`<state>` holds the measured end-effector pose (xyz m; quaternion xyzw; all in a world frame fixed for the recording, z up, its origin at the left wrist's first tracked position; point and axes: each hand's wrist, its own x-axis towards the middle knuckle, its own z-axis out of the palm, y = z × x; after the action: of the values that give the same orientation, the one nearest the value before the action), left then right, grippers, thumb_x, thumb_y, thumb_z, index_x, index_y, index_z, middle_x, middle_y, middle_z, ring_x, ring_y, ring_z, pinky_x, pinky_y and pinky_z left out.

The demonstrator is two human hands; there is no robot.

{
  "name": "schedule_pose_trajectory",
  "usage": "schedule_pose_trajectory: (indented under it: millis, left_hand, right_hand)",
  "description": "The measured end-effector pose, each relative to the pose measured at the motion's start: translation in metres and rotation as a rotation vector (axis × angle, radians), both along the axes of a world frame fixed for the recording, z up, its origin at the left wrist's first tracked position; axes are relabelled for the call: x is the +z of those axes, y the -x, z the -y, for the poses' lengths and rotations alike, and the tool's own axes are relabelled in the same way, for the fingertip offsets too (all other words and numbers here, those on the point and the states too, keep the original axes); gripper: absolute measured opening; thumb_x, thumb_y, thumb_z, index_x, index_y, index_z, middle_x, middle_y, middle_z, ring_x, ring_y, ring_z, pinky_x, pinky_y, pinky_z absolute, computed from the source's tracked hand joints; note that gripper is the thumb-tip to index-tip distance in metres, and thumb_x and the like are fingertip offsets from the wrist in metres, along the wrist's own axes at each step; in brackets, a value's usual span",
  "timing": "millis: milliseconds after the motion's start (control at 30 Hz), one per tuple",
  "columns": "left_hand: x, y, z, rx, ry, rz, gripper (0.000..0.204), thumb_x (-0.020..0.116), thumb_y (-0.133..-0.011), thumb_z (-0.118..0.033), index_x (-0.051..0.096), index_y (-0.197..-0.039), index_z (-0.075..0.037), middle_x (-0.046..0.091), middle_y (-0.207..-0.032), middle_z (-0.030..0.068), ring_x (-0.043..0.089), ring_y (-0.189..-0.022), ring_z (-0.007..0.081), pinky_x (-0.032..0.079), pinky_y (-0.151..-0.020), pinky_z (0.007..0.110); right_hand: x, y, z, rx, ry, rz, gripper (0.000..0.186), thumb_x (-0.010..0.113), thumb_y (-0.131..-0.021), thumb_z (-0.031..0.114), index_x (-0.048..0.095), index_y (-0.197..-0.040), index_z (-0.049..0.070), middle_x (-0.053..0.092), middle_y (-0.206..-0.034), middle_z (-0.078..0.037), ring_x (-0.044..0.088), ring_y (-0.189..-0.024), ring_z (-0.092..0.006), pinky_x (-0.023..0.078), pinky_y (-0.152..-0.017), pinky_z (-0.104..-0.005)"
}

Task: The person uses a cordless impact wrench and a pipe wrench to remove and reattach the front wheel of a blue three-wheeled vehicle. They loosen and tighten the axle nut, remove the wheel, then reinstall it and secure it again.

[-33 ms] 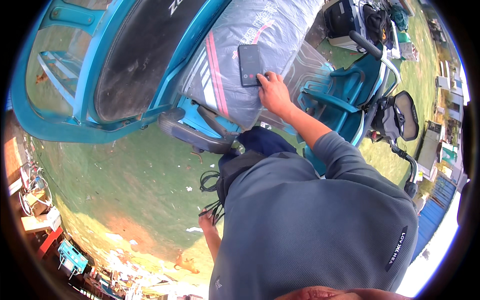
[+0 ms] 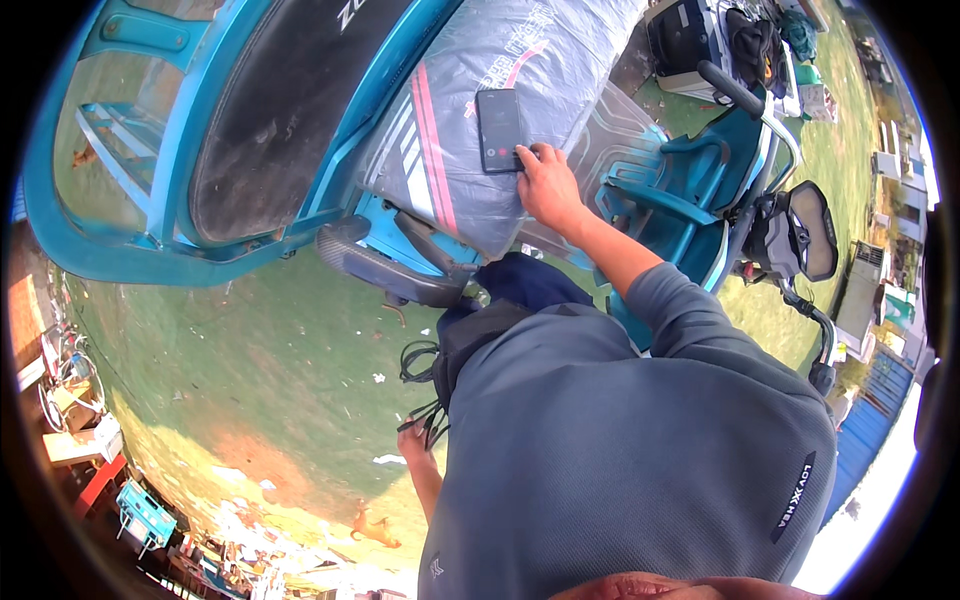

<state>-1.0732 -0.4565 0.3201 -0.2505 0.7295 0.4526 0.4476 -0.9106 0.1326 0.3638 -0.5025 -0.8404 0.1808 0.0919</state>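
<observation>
A black smartphone [image 2: 498, 125] lies face up on a cushion wrapped in grey plastic film [image 2: 425, 150], red and white stripes showing through. My right hand [image 2: 549, 188] is at the phone's lower right corner, fingers bent and closed in, one fingertip over the screen's edge. Low on my left side, my left hand [image 2: 412, 440] hangs beside my body, partly hidden by my grey top. Thin black cables [image 2: 432, 420] run across its curled fingers from a black pouch [image 2: 475, 335] at my waist.
The cushion sits on a blue three-wheeler, its black seat backrest [image 2: 270, 130] at left, handlebar [image 2: 735, 90] and mirror [image 2: 812, 230] at right. A black armrest [image 2: 390, 270] juts out near my legs. Boxes and bags [image 2: 690, 40] stand far right. An animal [image 2: 375, 525] lies on the ground.
</observation>
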Motion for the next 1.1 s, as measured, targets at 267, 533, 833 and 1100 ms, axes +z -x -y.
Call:
schedule_pose_trajectory:
  millis: [267,533,833,1100]
  left_hand:
    - [-0.019,0.006,0.025,-0.253,-0.005,-0.033,0.035,0.064,-0.093,-0.033,0.058,-0.121,-0.013,0.061,-0.103,0.0057,0.062,-0.089,0.0235,0.051,-0.071,0.037]
    - [0.005,0.011,-0.008,-0.380,0.039,-0.113,0.032,0.063,-0.093,-0.035,0.060,-0.115,-0.012,0.064,-0.099,0.0049,0.065,-0.087,0.0229,0.052,-0.070,0.039]
    - [0.012,0.072,-0.013,-0.038,0.110,-0.090,0.040,0.062,-0.096,-0.030,0.059,-0.125,-0.003,0.070,-0.111,0.0163,0.071,-0.091,0.0285,0.056,-0.072,0.041]
    - [0.052,0.161,-0.048,0.069,-0.182,-0.432,0.045,0.067,-0.094,-0.029,0.060,-0.128,-0.002,0.072,-0.105,0.0121,0.069,-0.083,0.0176,0.054,-0.067,0.030]
  right_hand:
    - [0.006,0.013,0.012,-0.304,0.110,0.007,0.072,0.079,-0.080,0.033,0.049,-0.136,-0.001,0.054,-0.121,-0.022,0.053,-0.114,-0.0403,0.050,-0.094,-0.0471]
    - [0.001,0.053,0.016,-0.496,0.083,0.105,0.096,0.084,-0.073,0.045,0.040,-0.143,-0.004,0.053,-0.121,-0.020,0.052,-0.117,-0.0382,0.049,-0.095,-0.0473]
    - [0.011,0.093,0.014,-0.692,0.122,0.029,0.097,0.081,-0.071,0.043,0.038,-0.144,-0.005,0.054,-0.115,-0.021,0.055,-0.108,-0.0352,0.049,-0.088,-0.0437]
    - [0.091,0.089,0.040,-0.665,1.036,-1.049,0.087,0.076,-0.079,0.043,0.038,-0.143,-0.001,0.051,-0.097,-0.008,0.052,-0.083,-0.0193,0.044,-0.064,-0.0362]
